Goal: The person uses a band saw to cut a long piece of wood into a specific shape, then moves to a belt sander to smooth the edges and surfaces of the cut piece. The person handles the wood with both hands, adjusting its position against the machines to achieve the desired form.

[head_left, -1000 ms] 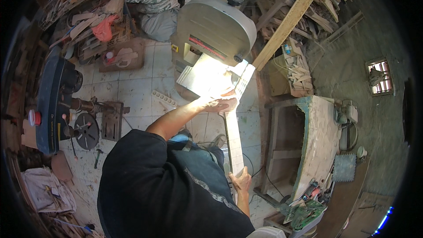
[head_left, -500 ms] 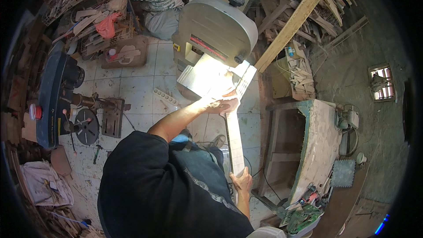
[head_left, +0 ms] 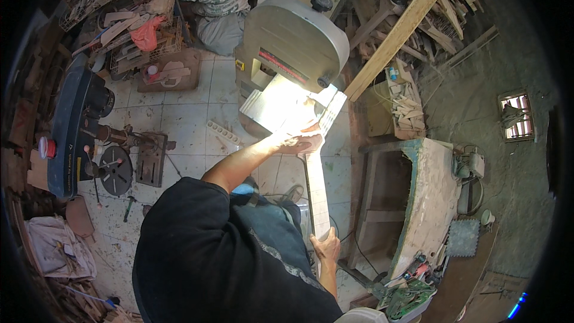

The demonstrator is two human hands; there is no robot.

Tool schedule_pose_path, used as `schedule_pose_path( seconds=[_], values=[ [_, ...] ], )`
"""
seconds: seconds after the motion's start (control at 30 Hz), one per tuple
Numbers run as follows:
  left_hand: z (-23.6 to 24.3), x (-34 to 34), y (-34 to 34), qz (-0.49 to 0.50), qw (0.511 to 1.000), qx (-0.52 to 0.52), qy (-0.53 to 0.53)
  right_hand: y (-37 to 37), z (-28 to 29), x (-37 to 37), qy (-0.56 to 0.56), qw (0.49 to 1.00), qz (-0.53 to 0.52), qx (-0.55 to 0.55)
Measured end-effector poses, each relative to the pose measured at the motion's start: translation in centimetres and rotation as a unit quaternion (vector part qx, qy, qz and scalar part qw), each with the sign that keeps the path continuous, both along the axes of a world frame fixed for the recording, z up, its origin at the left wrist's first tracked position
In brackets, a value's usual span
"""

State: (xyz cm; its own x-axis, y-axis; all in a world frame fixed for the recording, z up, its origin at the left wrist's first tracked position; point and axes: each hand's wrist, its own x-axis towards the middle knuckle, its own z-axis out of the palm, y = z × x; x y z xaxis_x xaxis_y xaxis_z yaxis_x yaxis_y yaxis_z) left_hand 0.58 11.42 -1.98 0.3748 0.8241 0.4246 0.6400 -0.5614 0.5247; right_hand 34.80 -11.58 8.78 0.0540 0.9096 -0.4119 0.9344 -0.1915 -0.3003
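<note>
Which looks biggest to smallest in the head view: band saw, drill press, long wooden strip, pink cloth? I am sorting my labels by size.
1. Band saw.
2. Drill press; it looks close to the saw in size, and fisheye bending at the rim makes the order unsure.
3. Long wooden strip, held by both hands.
4. Pink cloth.

Pale wood board [head_left: 318, 194]; grey-green bandsaw [head_left: 293, 42] w/ red stripe; blue drill press [head_left: 72, 125]; white tiled floor [head_left: 191, 107]
</note>
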Motion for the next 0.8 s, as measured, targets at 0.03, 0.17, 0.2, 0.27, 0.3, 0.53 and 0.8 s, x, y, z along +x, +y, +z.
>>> schedule_pose_path(
  seconds=[0.03,0.17,0.2,0.27,0.3,0.53,0.8],
  values=[
    [0.2,0.0,0.1,0.001,1.000,0.002,0.004,0.0,0.0,0.0,0.002,1.000,-0.003,-0.002],
    [0.6,0.2,0.2,0.019,1.000,0.012,0.021,-0.1,-0.3,0.2,-0.003,1.000,-0.001,0.005],
    [0.3,0.2,0.3,0.015,1.000,0.005,0.009,0.0,-0.3,0.2,-0.002,1.000,-0.002,0.003],
    [0.0,0.2,0.5,0.010,1.000,-0.004,-0.002,0.0,-0.4,0.2,0.000,1.000,-0.004,0.001],
    [-0.2,0.3,0.6,0.009,1.000,-0.006,-0.005,0.0,-0.5,0.3,0.001,1.000,-0.004,0.001],
    [-0.3,0.4,1.1,0.007,1.000,-0.007,0.005,0.1,-0.4,0.3,0.006,1.000,-0.007,0.003],
    [-0.3,0.3,1.7,0.009,1.000,-0.007,0.013,0.2,-0.5,0.4,0.007,1.000,-0.001,0.014]
  ],
)
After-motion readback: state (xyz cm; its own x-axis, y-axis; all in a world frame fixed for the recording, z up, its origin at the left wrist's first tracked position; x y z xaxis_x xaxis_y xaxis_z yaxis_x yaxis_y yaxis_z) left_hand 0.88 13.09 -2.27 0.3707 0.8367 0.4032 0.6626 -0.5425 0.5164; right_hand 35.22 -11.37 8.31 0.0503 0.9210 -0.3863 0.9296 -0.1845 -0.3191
